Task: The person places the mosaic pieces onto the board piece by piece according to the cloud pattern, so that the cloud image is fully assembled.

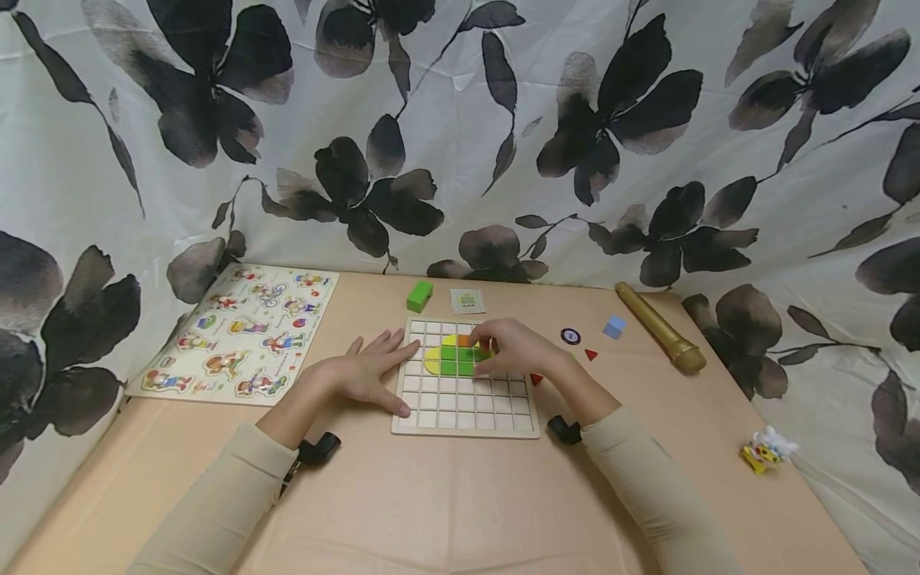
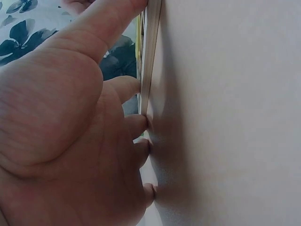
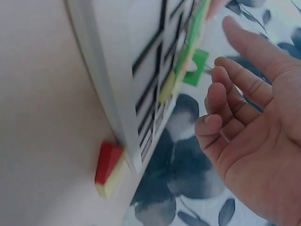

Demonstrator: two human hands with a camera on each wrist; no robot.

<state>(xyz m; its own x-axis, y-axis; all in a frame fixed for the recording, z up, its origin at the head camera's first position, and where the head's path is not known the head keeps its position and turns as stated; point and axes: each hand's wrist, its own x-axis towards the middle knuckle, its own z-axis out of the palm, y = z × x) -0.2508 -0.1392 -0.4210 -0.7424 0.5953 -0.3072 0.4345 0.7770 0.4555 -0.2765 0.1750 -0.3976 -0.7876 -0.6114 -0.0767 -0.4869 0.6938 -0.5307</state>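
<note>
On the worktop [image 1: 446, 511], the board [image 1: 467, 422] is carrying the tiles [image 1: 448, 367]. The sheet [image 1: 237, 329] is lying left, the block [image 1: 419, 296] and card [image 1: 469, 302] behind. A wedge [image 3: 108, 164] is perhaps touching the board's right edge. Farther right, the disc [image 1: 571, 336], triangle [image 1: 591, 354], cube [image 1: 614, 327] and tube [image 1: 661, 329] are lying, the toy [image 1: 766, 452] sitting rightmost.

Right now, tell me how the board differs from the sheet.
The board is a pale grid holding coloured pieces; the sheet bears scattered figures. In the head view, the board looks smaller than the sheet. The left hand touches the board; no hand touches the sheet. Both lie flat on the table.
</note>
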